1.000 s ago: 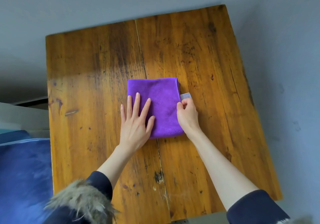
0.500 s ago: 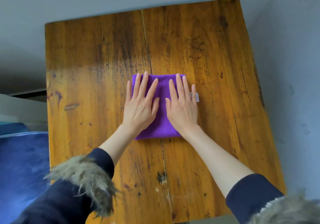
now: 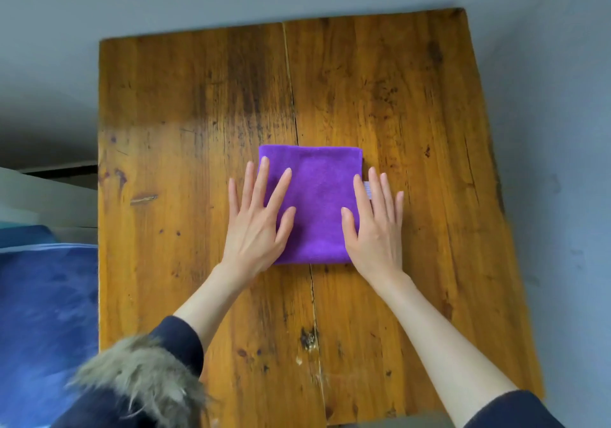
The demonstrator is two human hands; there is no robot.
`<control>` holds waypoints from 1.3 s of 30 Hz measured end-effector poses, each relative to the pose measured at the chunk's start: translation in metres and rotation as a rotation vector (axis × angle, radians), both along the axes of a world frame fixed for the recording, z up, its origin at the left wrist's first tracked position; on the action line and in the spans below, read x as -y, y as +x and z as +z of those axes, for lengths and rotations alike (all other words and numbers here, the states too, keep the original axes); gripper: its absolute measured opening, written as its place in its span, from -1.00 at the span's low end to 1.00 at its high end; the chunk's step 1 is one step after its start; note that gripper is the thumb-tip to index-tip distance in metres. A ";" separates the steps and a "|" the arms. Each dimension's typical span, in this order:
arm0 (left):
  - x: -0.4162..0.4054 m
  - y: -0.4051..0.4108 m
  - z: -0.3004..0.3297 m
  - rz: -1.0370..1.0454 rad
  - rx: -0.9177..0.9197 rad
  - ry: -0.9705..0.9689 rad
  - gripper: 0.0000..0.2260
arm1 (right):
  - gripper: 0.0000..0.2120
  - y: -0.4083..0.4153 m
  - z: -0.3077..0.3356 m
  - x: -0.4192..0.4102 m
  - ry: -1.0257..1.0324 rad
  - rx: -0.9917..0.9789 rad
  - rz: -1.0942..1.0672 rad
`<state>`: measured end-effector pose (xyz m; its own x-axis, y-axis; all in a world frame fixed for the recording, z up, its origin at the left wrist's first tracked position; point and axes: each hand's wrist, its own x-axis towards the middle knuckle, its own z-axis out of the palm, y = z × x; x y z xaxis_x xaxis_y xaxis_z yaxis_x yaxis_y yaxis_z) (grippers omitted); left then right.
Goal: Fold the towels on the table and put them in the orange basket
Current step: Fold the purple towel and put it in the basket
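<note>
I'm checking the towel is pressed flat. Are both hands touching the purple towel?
Touching. The head view shows the left hand and the right hand lying flat with straight fingers overlapping the purple towel's left and right edges.

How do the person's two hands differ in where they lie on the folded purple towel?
The left hand lies over the folded purple towel's left edge with fingers spread wide; the right hand lies over its right edge with fingers closer together. The right hand partly covers a small white tag; the left covers none. Both are flat, palm down, gripping nothing, on the wooden table.
</note>
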<state>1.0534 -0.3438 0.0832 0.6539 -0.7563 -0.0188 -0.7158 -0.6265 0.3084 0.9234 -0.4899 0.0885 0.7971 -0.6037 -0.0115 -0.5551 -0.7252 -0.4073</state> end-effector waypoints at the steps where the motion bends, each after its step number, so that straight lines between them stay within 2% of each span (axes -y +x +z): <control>1: -0.008 -0.008 0.000 -0.006 0.002 0.004 -0.49 | -0.49 -0.007 0.002 -0.005 -0.013 -0.003 0.017; 5: -0.025 -0.034 -0.007 -0.092 0.011 0.123 -0.53 | -0.47 -0.025 0.000 -0.025 -0.068 -0.154 0.205; 8: -0.025 -0.036 -0.009 -0.098 -0.011 0.195 -0.52 | -0.47 -0.029 -0.007 -0.027 -0.032 -0.255 0.229; 11: -0.023 -0.032 -0.004 -0.087 -0.089 0.100 -0.55 | -0.51 -0.025 -0.001 -0.025 0.032 -0.137 0.196; 13: -0.023 -0.028 0.003 -0.006 -0.155 -0.041 -0.60 | -0.59 -0.020 0.007 -0.023 0.135 0.023 0.016; 15: -0.018 -0.020 0.009 0.214 -0.217 -0.191 -0.64 | -0.67 -0.010 0.013 -0.014 0.324 0.125 -0.286; 17: -0.008 -0.010 0.014 0.495 -0.368 -0.274 -0.66 | -0.71 0.002 0.016 -0.001 0.541 0.076 -0.549; 19: 0.003 0.001 0.017 0.667 -0.540 -0.283 -0.65 | -0.70 0.014 0.015 0.012 0.666 -0.024 -0.652; 22: 0.015 0.013 0.020 0.771 -0.751 -0.220 -0.62 | -0.73 0.027 0.013 0.021 0.788 -0.080 -0.629; 27: 0.010 0.013 0.017 0.810 -0.857 -0.141 -0.65 | -0.85 0.027 0.012 0.017 0.945 -0.101 -0.644; 30: -0.010 -0.002 0.018 0.854 -0.955 -0.196 -0.66 | -0.89 0.015 0.015 0.010 0.997 -0.134 -0.604; 32: -0.027 -0.015 0.022 0.880 -1.042 -0.266 -0.75 | -0.91 0.007 0.017 0.003 0.994 -0.165 -0.551; 36: -0.055 -0.040 0.032 0.925 -1.190 -0.369 -0.84 | -0.80 -0.003 0.027 -0.011 1.054 -0.185 -0.475; 39: -0.077 -0.055 0.042 0.982 -1.316 -0.464 -0.86 | -0.82 -0.007 0.038 -0.024 1.162 -0.223 -0.421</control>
<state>0.9987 -0.2663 0.1251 0.5671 -0.2061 -0.7974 0.7237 -0.3375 0.6019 0.9166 -0.4662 0.1269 0.4571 -0.3533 -0.8162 -0.7952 0.2486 -0.5530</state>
